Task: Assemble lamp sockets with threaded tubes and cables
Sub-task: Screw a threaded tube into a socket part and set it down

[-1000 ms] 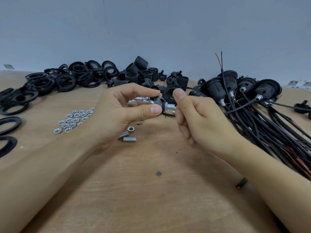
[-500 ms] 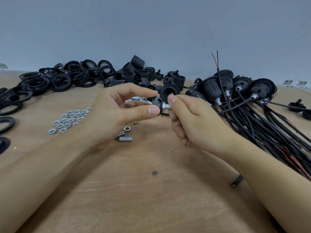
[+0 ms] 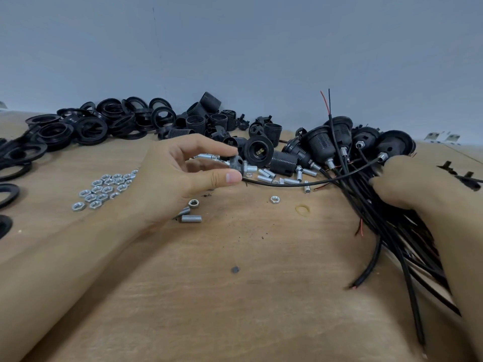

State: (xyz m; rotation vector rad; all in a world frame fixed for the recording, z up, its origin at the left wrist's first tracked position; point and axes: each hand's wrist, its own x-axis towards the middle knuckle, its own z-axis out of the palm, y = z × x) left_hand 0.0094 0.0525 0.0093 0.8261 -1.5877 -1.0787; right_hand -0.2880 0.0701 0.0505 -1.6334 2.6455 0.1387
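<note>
Left hand (image 3: pixel 172 178) pinches a small socket cap (image 3: pixel 236 163) with a threaded tube (image 3: pixel 251 168) jutting toward three o'clock, above the desk (image 3: pixel 235 296). Right hand (image 3: pixel 407 181) rests on the cable bundle (image 3: pixel 392 226); its grip I cannot tell. Loose nuts (image 3: pixel 104 189) at nine o'clock, black rings (image 3: pixel 86 124) at eleven. No writing readable.

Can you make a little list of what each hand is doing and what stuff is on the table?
left hand: pinches a black socket cap with a threaded tube sticking out
right hand: rests on the cable bundle; grip unclear
nuts: pile left of the left hand
loose tubes: scattered behind the cap
black rings: heap at back left
table: wooden
</note>
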